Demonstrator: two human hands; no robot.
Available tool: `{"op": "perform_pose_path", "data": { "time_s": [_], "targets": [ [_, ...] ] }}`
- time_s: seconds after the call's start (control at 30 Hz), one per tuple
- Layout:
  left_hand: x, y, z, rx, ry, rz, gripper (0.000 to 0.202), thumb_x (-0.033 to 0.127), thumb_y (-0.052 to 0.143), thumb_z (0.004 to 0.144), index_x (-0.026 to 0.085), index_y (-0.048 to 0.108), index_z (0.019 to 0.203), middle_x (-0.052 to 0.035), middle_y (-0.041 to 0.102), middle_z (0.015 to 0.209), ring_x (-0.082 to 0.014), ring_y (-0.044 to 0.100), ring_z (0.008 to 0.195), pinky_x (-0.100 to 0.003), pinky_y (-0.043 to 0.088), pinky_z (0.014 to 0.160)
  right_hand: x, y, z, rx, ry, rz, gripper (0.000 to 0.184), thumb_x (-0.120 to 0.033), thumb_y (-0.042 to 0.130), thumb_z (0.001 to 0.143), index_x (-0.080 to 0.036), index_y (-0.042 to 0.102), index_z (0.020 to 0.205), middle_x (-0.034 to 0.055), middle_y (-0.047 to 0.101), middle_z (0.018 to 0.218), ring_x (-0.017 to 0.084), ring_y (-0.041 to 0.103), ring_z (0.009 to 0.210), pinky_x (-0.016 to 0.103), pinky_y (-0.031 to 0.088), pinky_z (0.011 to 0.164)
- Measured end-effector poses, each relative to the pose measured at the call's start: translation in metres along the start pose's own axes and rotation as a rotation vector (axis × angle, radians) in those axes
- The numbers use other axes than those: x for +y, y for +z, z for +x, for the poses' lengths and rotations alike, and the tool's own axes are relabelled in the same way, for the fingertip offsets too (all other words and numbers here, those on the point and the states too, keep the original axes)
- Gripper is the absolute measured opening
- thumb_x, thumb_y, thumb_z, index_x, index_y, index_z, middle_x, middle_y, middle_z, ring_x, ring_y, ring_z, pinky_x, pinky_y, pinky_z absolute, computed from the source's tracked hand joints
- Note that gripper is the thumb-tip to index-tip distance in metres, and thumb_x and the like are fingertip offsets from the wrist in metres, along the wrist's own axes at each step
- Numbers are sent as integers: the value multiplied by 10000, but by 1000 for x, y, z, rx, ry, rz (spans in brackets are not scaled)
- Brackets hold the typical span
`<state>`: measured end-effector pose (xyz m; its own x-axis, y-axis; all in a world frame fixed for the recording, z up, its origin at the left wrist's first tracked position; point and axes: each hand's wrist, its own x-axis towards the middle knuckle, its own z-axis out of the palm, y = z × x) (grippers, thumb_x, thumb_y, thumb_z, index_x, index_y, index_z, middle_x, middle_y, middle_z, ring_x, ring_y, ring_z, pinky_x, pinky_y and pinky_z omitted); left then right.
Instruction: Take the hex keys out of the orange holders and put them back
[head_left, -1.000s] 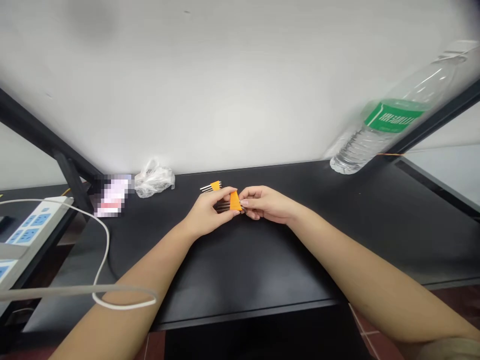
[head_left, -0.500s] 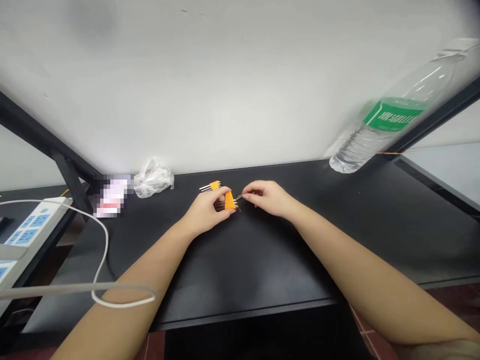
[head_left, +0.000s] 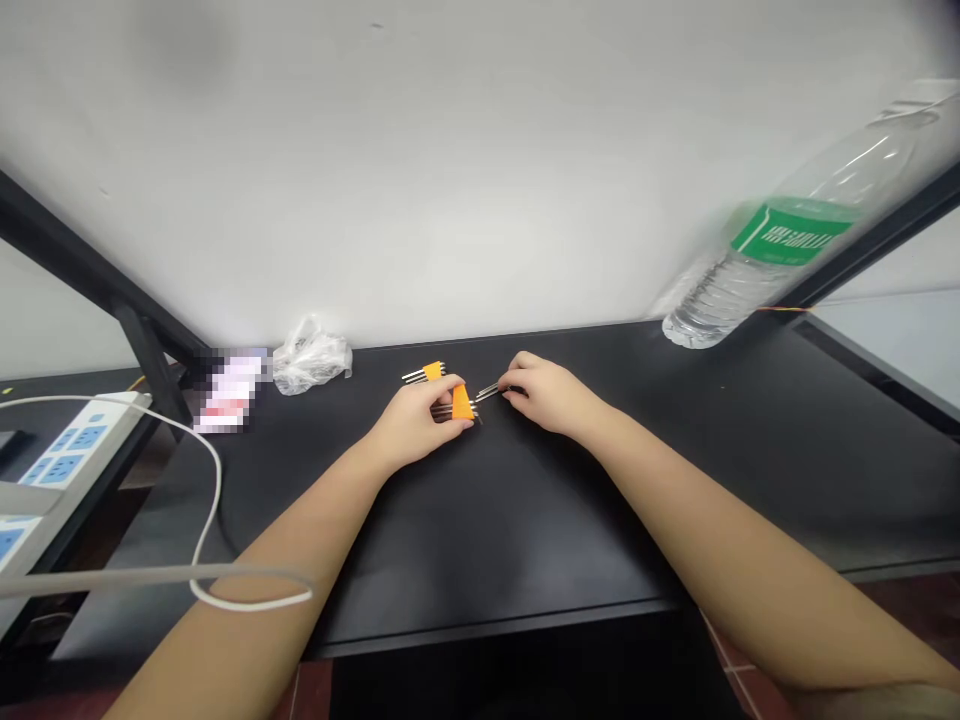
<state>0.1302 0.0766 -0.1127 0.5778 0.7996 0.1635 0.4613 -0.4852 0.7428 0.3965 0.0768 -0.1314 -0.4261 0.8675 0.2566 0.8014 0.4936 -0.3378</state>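
Observation:
My left hand [head_left: 412, 422] is closed around an orange hex key holder [head_left: 462, 402], the thumb above and the fingers below. Several metal keys stick out of it on both sides. Just behind that hand lies a second orange holder [head_left: 433, 371] with several silver keys in it. To the right, my right hand [head_left: 546, 390] pinches thin metal hex keys [head_left: 489, 390] between thumb and fingertips, their ends pointing left at the held holder. A small gap seems to part these ends from the holder. How many keys the right hand has is hard to tell.
A crumpled clear plastic bag [head_left: 311, 356] sits by the wall on the black table [head_left: 480, 560]. The large water bottle [head_left: 795, 232] stands at the back right. At left are a power strip [head_left: 71, 455] and a white cable [head_left: 217, 480] that loops over my left forearm.
My right hand has drawn slightly right, away from the orange holder, and more of the metal keys in its fingers shows. My left hand stays nearly still.

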Motion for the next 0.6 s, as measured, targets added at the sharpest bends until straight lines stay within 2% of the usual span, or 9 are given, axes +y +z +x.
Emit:
{"op": "perform_pose_path", "data": {
  "time_s": [0.17, 0.27, 0.4, 0.6],
  "targets": [
    [1, -1, 0, -12, 12, 10, 399, 310, 703, 816, 237, 626, 1201, 5, 718, 912, -177, 682, 832, -329, 564, 866, -12, -8, -2, -106, 13, -114, 83, -148, 647, 843, -203, 660, 783, 72, 610, 880, 177, 569, 704, 305, 415, 612],
    [0, 0, 1, -15, 13, 23, 407, 325, 710, 810, 235, 630, 1199, 5, 712, 903, -175, 676, 821, -322, 562, 850, -20, -11, -5, -174, 50, -163, 167, -116, 689, 749, -208, 570, 678, 63, 591, 780, 158, 496, 593, 306, 349, 532],
    [0, 1, 1, -26, 11, 39, 395, 315, 708, 811, 238, 630, 1190, 10, 707, 888, -173, 671, 812, -316, 556, 842, -23, -14, -7, -183, 53, -134, 179, -102, 659, 736, -217, 525, 707, 46, 611, 762, 148, 472, 569, 293, 315, 517],
    [1, 1, 1, -20, 17, 34, 382, 310, 701, 818, 241, 630, 1186, 12, 712, 889, -173, 674, 820, -312, 556, 834, -24, -20, -3, -106, -16, 100, 130, -109, 595, 798, -213, 531, 756, 11, 614, 760, 145, 516, 642, 267, 356, 597]
  ]
}}
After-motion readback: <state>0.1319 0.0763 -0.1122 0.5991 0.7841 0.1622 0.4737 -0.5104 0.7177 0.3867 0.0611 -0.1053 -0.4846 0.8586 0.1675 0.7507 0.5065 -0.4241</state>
